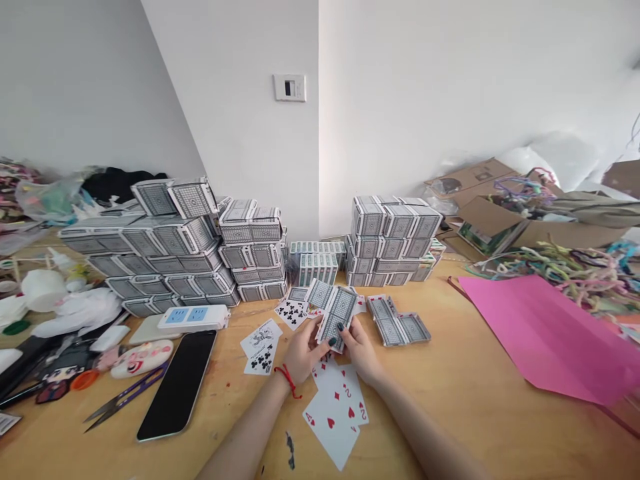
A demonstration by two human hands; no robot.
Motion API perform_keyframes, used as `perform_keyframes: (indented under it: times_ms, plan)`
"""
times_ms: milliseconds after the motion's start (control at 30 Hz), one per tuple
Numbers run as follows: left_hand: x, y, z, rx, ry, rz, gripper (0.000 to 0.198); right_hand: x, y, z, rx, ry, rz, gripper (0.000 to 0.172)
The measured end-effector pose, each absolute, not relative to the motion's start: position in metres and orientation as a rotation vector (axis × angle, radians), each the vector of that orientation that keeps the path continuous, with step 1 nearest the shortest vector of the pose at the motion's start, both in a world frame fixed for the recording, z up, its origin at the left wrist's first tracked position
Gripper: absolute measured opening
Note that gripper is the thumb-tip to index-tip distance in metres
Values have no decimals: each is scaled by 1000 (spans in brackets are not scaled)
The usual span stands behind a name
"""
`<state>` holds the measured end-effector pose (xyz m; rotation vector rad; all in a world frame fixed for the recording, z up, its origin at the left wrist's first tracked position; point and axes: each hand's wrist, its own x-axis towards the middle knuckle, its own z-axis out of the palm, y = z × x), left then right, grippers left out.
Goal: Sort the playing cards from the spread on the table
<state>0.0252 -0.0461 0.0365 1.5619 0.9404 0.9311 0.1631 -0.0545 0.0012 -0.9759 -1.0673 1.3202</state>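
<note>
My left hand (304, 352) and my right hand (361, 348) meet over the wooden table (465, 393), both closed on a small pack of playing cards (337, 319) held back-side up and tilted. The left wrist wears a red string. Below the hands lie face-up red cards (336, 410), a two and an ace among them. Left of the hands are face-up black cards (261, 347), with more loose cards (294, 311) just beyond. An opened, flattened card box (397, 325) lies to the right of the hands.
Stacks of boxed card decks (170, 257) (390, 240) line the back of the table. A phone (179, 383), scissors (125, 398) and a white power strip (194, 318) lie at the left. Pink paper (545, 337) and a cardboard box (530, 223) with coloured strips are at the right.
</note>
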Motion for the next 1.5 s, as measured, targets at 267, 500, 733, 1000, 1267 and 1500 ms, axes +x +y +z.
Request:
perform_keyframes:
  times_ms: [267, 500, 733, 1000, 1267, 1500]
  plan:
    - [21, -38, 16, 1511, 979, 820, 50, 162, -56, 4, -891, -1033, 1462, 36]
    - [23, -37, 18, 1429, 1017, 925, 37, 159, -56, 9, -914, -1045, 1395, 32]
    - [17, -20, 11, 1179, 989, 1178, 24, 163, -62, 11, -1191, -1477, 1104, 28]
    - [8, -12, 10, 805, 889, 1266, 25, 174, -75, 41, -1395, -2262, 798, 66]
    - [8, -12, 16, 636, 837, 1262, 32, 166, -84, 35, -1643, -2322, 752, 68]
    - [7, -10, 14, 671, 796, 1301, 43, 169, -75, 30, -1522, -2095, 784, 28]
